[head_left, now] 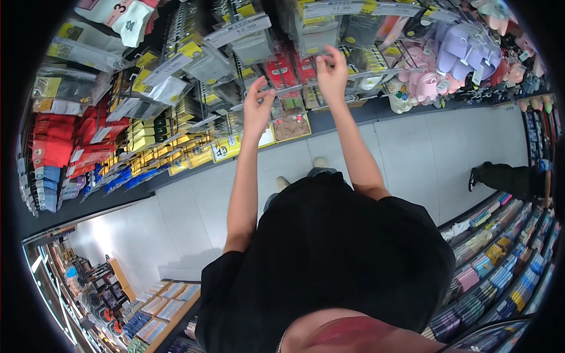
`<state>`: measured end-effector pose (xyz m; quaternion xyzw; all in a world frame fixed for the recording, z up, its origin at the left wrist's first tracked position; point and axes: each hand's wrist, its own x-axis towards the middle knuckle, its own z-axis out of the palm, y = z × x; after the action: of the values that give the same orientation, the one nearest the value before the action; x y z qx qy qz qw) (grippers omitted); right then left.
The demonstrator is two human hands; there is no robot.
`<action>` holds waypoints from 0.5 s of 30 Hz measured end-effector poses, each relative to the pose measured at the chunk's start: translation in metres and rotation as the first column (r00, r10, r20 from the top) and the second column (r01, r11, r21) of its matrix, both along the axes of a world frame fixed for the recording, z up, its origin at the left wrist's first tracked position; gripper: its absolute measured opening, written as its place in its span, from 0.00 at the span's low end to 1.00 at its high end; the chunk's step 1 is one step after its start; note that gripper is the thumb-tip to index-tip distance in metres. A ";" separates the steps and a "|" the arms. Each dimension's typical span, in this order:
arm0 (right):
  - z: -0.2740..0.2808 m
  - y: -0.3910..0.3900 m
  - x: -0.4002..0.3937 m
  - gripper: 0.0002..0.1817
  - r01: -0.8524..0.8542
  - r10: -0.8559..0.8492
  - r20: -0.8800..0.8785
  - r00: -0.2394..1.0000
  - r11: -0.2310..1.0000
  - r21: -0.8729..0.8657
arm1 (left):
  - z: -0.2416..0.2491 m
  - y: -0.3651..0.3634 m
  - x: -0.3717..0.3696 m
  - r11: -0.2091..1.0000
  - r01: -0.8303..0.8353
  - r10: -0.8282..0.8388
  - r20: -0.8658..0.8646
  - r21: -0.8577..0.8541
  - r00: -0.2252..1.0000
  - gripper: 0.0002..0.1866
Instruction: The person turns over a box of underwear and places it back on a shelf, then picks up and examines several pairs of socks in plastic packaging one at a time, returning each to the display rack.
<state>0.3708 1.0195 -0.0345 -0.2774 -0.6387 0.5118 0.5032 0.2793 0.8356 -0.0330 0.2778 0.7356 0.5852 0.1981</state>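
Both my hands reach up to a rack of hanging packets. My left hand (258,109) has its fingers bent and apart, with nothing seen in them, just left of a red packet (279,72). Higher and to the right, my right hand (333,73) has its fingers raised and parted, and it too looks bare. Its fingertips overlap the lower part of a clear-fronted grey packet (318,42) in this view. Above hang price labels, one reading 12.90 (238,30) and another reading 11.90 (341,9).
Red sock packs (54,138) hang at the left, and purple slippers (465,50) at the upper right. A brown packet (291,127) sits on the lowest shelf. Grey floor (412,147) runs behind me. Another person's dark-clad leg (509,179) shows at the right, near stocked shelves (494,265).
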 end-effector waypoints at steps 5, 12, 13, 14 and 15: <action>-0.009 0.065 0.000 0.28 0.092 -0.110 0.131 0.985 0.987 0.135 | 0.007 0.047 0.005 0.972 0.113 -0.110 -0.024 0.205 0.994 0.34; 0.004 0.071 0.015 0.30 -0.199 0.190 0.253 0.949 0.980 0.012 | 0.016 0.100 0.007 0.980 0.120 -0.119 -0.019 0.157 0.993 0.39; 0.003 0.069 0.015 0.26 -0.258 0.264 0.179 0.948 0.964 -0.056 | 0.014 0.102 0.007 0.981 0.082 -0.083 -0.004 0.175 0.997 0.40; 0.002 0.066 0.016 0.22 -0.322 0.334 0.100 0.937 0.939 -0.120 | 0.011 0.101 0.009 0.982 0.069 -0.071 0.001 0.176 0.998 0.40; 0.004 0.064 0.018 0.22 -0.334 0.346 0.104 0.932 0.935 -0.121 | 0.011 0.100 0.010 0.982 0.055 -0.059 0.015 0.183 0.998 0.38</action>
<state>0.3889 1.0834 -0.0305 -0.2190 -0.6802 0.6048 0.3517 0.2894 0.9353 -0.0219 0.3099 0.6684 0.6471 0.1961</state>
